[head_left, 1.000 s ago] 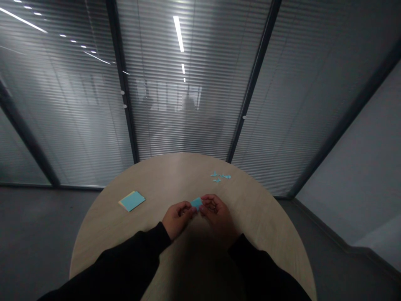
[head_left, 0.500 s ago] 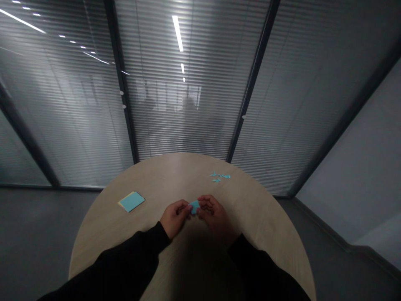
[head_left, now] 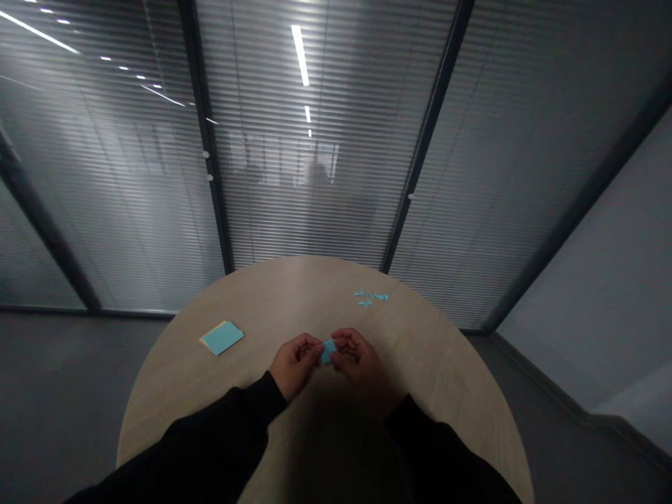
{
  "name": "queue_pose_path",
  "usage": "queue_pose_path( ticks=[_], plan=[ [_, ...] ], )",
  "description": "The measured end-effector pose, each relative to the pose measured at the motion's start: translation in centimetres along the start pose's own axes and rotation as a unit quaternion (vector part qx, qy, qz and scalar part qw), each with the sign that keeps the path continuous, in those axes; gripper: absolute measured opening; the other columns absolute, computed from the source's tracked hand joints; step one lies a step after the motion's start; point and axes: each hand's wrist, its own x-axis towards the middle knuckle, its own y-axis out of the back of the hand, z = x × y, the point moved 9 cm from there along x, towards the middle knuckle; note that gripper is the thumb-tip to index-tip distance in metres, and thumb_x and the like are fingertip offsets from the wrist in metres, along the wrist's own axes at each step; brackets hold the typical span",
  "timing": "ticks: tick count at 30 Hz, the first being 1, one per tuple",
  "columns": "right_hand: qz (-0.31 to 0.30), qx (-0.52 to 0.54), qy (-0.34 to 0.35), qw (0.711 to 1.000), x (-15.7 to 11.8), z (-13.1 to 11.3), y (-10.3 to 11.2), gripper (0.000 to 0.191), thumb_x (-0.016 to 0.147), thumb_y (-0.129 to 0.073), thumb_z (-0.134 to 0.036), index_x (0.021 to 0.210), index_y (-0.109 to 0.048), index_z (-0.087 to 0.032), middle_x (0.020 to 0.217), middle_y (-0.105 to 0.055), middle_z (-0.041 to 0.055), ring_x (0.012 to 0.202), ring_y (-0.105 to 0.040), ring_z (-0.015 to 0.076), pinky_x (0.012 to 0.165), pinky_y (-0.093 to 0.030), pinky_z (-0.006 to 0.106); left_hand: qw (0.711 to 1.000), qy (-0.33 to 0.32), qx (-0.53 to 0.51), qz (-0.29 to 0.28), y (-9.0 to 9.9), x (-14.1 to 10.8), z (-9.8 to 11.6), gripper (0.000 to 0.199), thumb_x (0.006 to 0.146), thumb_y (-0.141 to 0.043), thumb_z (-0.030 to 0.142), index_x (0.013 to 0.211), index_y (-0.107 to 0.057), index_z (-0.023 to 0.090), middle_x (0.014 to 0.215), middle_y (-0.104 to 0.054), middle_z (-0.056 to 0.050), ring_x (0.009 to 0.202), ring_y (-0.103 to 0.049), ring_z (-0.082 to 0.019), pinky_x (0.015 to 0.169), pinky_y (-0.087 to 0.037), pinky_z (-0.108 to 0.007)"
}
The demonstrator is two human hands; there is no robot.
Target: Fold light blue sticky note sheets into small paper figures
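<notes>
While black sleeves (head_left: pixel 204 430) angle inward over the round wooden table (head_left: pixel 294 287), the left hand (head_left: pixel 294 365) and right hand (head_left: pixel 362 364) curl closed, pinching a small piece of blue paper (head_left: pixel 328 351) between their fingertips. A blue notepad (head_left: pixel 221 338) lies left of that paper; tiny blue paper shapes (head_left: pixel 372 297) lie beyond it.

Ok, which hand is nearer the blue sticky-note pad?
Left: the left hand is to the right of the blue sticky-note pad; the right hand lies farther right, beyond it.
</notes>
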Motion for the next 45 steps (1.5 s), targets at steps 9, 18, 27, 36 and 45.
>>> queue_pose_path(
  ticks=[9,18,27,36,45],
  plan=[
    [0.037,-0.186,0.089,0.978,-0.4,-1.5,0.9,0.013,0.087,-0.062,-0.031,0.094,-0.065,-0.02,0.081,-0.069,0.0033,0.073,-0.066,0.0175,0.065,-0.053,0.028,0.999,0.041,-0.02,-0.003,-0.4,0.4,-1.9,0.037,0.074,-0.073,0.049,0.084,-0.068,0.014,0.065,-0.062,0.0,0.057,-0.052,-0.012,0.056,-0.037,-0.024],
    [0.032,-0.341,0.21,0.916,-1.1,-3.6,0.7,0.016,0.094,-0.056,-0.031,0.098,-0.067,-0.02,0.086,-0.067,0.0044,0.07,-0.061,0.0164,0.067,-0.05,0.028,0.982,0.116,-0.151,0.003,-0.8,0.2,-3.4,0.04,0.067,-0.082,0.045,0.091,-0.075,0.013,0.068,-0.067,-0.001,0.059,-0.053,-0.009,0.059,-0.041,-0.022],
    [0.024,-0.309,0.204,0.929,-1.0,-4.1,0.2,0.01,0.093,-0.056,-0.026,0.092,-0.066,-0.024,0.088,-0.063,0.0041,0.069,-0.058,0.0167,0.064,-0.047,0.028,0.962,0.142,-0.232,0.028,-0.8,-0.1,-4.3,0.041,0.064,-0.087,0.036,0.095,-0.077,0.011,0.072,-0.072,-0.005,0.058,-0.057,-0.009,0.06,-0.046,-0.022],
    [0.006,-0.299,0.217,0.929,-0.9,-4.0,-0.2,0.013,0.094,-0.053,-0.024,0.092,-0.066,-0.023,0.093,-0.062,0.0056,0.077,-0.059,0.0176,0.068,-0.047,0.028,0.944,0.158,-0.29,0.009,-1.4,-0.6,-3.4,0.036,0.064,-0.088,0.029,0.092,-0.077,0.009,0.087,-0.075,-0.01,0.074,-0.065,-0.013,0.071,-0.053,-0.022],
    [-0.002,-0.309,0.219,0.926,-1.1,-4.5,-0.2,0.014,0.095,-0.053,-0.025,0.094,-0.067,-0.023,0.091,-0.062,0.0048,0.076,-0.058,0.017,0.069,-0.047,0.029,0.938,0.163,-0.305,-0.013,-1.8,-0.7,-2.9,0.037,0.066,-0.087,0.03,0.093,-0.076,0.007,0.087,-0.074,-0.011,0.074,-0.066,-0.013,0.069,-0.054,-0.022]
  ],
)
